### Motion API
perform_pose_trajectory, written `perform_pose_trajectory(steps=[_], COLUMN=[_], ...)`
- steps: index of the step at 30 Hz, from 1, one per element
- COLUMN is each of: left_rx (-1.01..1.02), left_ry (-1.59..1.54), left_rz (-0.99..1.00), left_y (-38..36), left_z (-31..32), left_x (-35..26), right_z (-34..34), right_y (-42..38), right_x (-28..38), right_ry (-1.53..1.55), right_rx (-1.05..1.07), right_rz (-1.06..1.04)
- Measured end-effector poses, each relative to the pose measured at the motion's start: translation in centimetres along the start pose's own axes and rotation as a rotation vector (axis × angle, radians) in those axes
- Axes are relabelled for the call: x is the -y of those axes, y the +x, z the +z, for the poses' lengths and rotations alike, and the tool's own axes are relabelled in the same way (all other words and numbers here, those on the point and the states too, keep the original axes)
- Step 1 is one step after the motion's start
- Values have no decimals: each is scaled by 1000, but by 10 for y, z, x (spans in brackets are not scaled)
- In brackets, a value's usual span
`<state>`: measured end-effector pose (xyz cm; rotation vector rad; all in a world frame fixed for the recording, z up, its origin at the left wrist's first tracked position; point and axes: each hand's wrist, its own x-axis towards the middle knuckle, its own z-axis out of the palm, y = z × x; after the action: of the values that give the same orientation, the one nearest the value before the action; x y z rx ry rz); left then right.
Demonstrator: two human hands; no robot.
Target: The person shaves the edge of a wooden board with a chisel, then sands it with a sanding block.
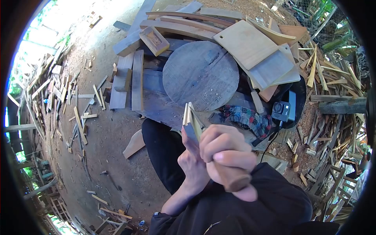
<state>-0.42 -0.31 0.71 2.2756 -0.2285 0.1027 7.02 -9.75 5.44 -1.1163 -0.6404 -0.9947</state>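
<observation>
My left hand (192, 162) is closed around a short, narrow piece of pale wood (188, 117) that points up and away from me. My right hand (227, 150) is a fist around a tool's thick, rounded wooden handle (234, 179). A thin dark blade runs from that fist along the right side of the wood. Both hands meet in front of my body, above my lap. Just beyond the wood's tip lies a round, worn wooden disc (200, 76). A patterned cloth (247, 120) is to the right of the hands.
Planks and curved wood strips (184, 27) pile behind the disc. A board with a hole (246, 45) lies at its right, near a boxy black device (281, 110) with a cable. An open wooden box (154, 40) sits at left. Wood scraps (80, 125) litter the ground.
</observation>
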Motion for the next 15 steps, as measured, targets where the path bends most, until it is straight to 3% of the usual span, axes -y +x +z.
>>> perform_pose_trajectory(steps=[3, 7, 9, 11, 15], left_rx=[-13, -13, -47, -54, -41], left_ry=[85, 27, 155, 93, 175], left_rz=[-12, 81, 56, -13, 77], left_y=[-1, 3, 4, 5, 7], left_z=[4, 3, 4, 6, 2], left_x=[7, 5, 2, 3, 2], right_z=[-7, -3, -13, -11, -16], right_y=[7, 1, 7, 7, -3], right_x=[23, -8, 5, 16, -15], right_ry=[176, 92, 124, 210, 80], right_rx=[-109, -58, 3, -113, 20], right_rz=[17, 26, 69, 37, 112])
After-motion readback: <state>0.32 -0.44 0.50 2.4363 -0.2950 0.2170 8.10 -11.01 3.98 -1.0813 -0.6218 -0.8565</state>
